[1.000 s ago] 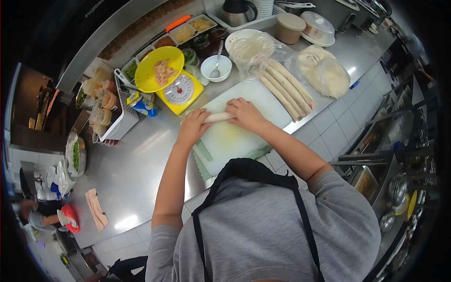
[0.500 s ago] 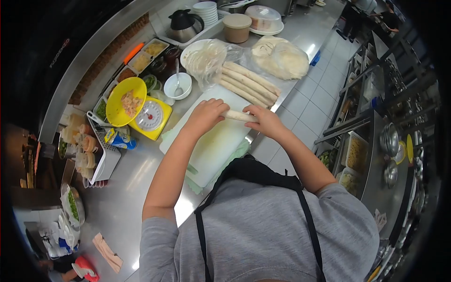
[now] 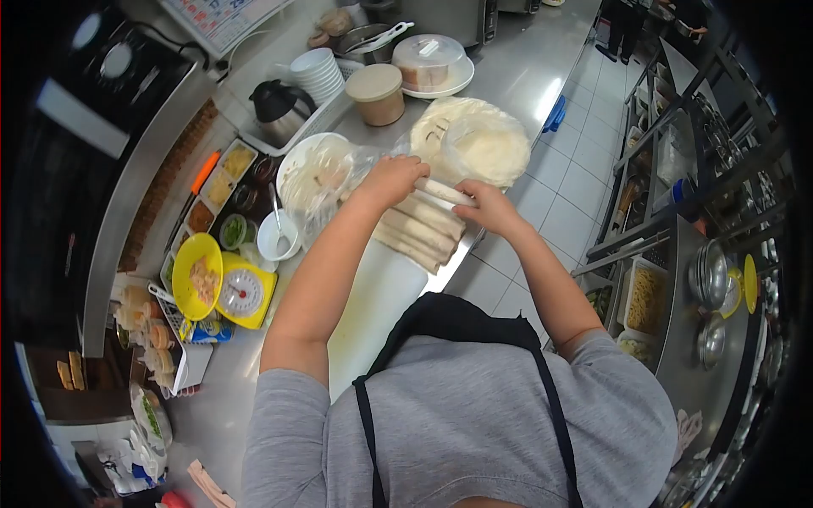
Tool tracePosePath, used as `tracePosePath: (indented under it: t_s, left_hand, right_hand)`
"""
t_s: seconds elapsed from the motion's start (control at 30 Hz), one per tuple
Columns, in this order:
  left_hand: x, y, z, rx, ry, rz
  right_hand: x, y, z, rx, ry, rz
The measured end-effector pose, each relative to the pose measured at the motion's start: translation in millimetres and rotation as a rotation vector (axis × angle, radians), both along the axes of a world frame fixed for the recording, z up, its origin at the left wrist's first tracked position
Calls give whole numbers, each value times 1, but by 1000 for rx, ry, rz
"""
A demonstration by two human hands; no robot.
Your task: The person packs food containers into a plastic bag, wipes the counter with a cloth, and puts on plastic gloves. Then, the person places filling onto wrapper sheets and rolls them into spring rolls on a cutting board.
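A slim, pale, dough-coloured roll (image 3: 446,193) is up in the person's grasp, held slantwise over the far side of a row of similar long, pale, floury rolls (image 3: 415,235) (whether it touches them, I can't tell from here). The left hand (image 3: 395,179) has its fingers curled closed over one end; the right hand (image 3: 489,208) pinches the other between thumb and fingers. Just beyond lies a stack of flat, round, cream-coloured sheets (image 3: 495,142), partly under clear plastic. The row lies by one end of a white rectangular cutting board (image 3: 366,300). To the left is a small white bowl (image 3: 273,245) with a metal spoon in it, then a yellow dial scale (image 3: 243,293) bearing a yellow bowl (image 3: 185,254) of pinkish mixture, all on the long stainless-steel desk (image 3: 227,402).
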State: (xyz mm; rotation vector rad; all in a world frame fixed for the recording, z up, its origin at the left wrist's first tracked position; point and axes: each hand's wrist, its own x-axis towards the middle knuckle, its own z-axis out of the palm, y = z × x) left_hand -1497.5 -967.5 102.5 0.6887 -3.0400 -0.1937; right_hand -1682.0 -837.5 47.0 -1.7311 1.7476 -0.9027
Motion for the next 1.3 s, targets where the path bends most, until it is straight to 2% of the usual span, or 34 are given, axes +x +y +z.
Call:
tracePosePath:
  t_s: [0.03,0.17,0.23,0.37,0.43,0.6,0.67,0.73,0.8,0.83,0.87,0.93,1.0,1.07,1.17,1.2,1.23,1.27,1.3]
  left_hand:
    - [-8,-10,-5,11,-103,20]
    - [-19,-41,-29,142,-193,90]
    - [-18,-52,-34,310,-337,211]
    - [-13,-72,-39,291,-326,221]
    - [-13,-77,-37,152,-404,223]
    - [-13,-76,-31,163,-466,256]
    - [-20,-68,-17,190,-510,282]
    - [-30,-49,0,138,-129,170]
    - [-59,-29,18,53,197,-20]
    - [-74,-18,15,85,278,-83]
    - [-88,-8,12,110,359,-145]
    - [-113,5,-12,121,303,-129]
    - [-119,7,-40,136,250,-118]
    - [-125,5,-59,65,192,6]
    - [-131,7,-59,3,235,-32]
    - [-131,4,-62,7,234,-42]
    - [-131,-1,-67,118,321,-33]
    - [-130,-7,-71,231,408,-22]
    - [-130,-12,-72,235,408,-31]
  right_hand:
    - [-5,-10,-8,46,-69,16]
    - [-14,-38,-33,68,-6,121]
    - [-13,-47,-30,88,-69,128]
    - [-3,-64,-24,98,49,132]
    - [3,-68,-25,0,84,159]
    - [-6,-55,-17,-108,140,252]
    - [-25,-45,5,-85,-196,281]
    - [-48,-35,15,-121,-329,-60]
    - [-85,-40,5,-161,-240,-293]
    - [-101,-41,-5,-156,-237,-296]
    - [-115,-45,-18,-155,-124,-285]
    - [-125,-44,-32,-205,105,-207]
    - [-124,-42,-41,-222,94,-213]
    - [-126,-42,-48,-241,88,-226]
    - [-135,-40,-56,-199,14,-226]
    - [-140,-39,-55,-116,-163,-210]
    - [-145,-37,-56,-36,-341,-195]
    - [-149,-34,-56,-35,-340,-206]
    - [-152,-32,-56,-27,-448,-181]
